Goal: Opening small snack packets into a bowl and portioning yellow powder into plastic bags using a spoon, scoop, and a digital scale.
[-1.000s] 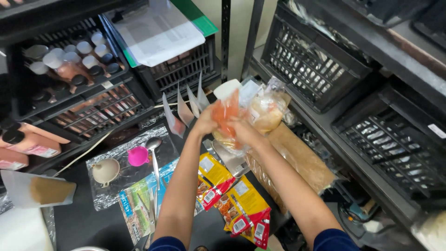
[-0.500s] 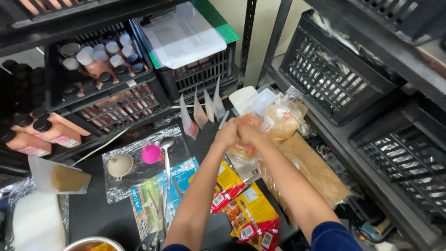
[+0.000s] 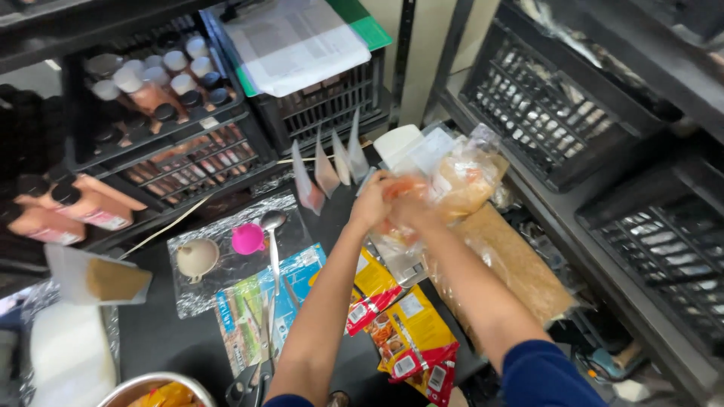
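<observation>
We are closing our left hand (image 3: 375,202) and right hand (image 3: 411,211) together on a clear bag of orange-brown powder (image 3: 460,181), holding it above the black table (image 3: 166,339) by the shelf edge. We are risking a spill if the thin plastic is slipping or tearing. The black crates (image 3: 562,113) are holding wrapped stock; the big bag (image 3: 505,264) is holding brown granules; the steel bowl (image 3: 151,392) is holding something yellow.

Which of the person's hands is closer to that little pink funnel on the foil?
Left. The left hand is to the right of the pink funnel, slightly higher in the picture; the right hand sits just beyond it, farther from the funnel, at the clear bag.
</observation>
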